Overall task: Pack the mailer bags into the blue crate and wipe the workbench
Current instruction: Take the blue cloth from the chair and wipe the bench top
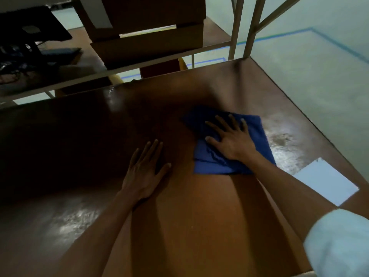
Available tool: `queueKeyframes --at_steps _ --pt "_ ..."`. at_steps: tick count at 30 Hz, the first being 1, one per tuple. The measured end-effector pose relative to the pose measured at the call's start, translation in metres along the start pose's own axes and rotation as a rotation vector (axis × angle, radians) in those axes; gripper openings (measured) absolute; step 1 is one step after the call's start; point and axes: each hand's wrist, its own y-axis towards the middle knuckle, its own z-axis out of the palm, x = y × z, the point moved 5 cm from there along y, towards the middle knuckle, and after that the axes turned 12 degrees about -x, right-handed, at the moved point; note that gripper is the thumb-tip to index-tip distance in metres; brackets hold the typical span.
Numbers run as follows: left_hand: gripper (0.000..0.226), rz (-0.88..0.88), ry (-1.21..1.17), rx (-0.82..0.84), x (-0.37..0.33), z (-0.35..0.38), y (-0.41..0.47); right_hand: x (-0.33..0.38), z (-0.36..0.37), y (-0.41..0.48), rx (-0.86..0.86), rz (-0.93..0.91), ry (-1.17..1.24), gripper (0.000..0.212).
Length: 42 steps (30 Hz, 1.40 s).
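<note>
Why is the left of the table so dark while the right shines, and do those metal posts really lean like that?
Head view: deep shadow covers the workbench on its left, glare streaks shine right of the blue cloth; head view: the wide-angle lens likely tilts the frame posts; head view: the shelf clutter is dim and soft, the left hand and right hand fairly sharp.

We see the right hand (229,139) pressing a blue cloth (229,140) flat on the workbench (189,216), the left hand (144,168) flat beside it.
</note>
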Motion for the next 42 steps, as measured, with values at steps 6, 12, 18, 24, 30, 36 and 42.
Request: queueKeyframes --at_steps 6,12,18,24,30,36,42 --pt "0.078 -0.022 0.019 -0.067 -0.005 0.0 0.026 0.008 0.01 0.026 -0.019 -0.011 -0.011 0.067" --pt "0.085 0.021 0.032 -0.033 -0.03 0.027 0.123 -0.053 0.003 0.06 -0.089 0.244 -0.054 0.065" --pt "0.071 0.05 0.036 0.018 -0.051 0.06 0.221 -0.087 0.009 0.091 -0.041 0.182 -0.098 0.064" --pt "0.072 0.072 0.062 -0.03 -0.051 0.081 0.268 -0.093 0.015 0.131 -0.059 0.195 -0.102 0.063" --pt "0.08 0.104 0.075 -0.077 -0.049 0.085 0.266 -0.121 0.015 0.173 -0.117 0.499 -0.033 0.065" --pt "0.082 0.11 0.065 -0.098 -0.049 0.085 0.269 -0.12 0.03 0.247 -0.044 0.353 -0.014 0.064" --pt "0.081 0.111 0.041 -0.091 -0.047 0.087 0.271 -0.069 0.046 0.303 0.062 -0.012 -0.002 0.062"
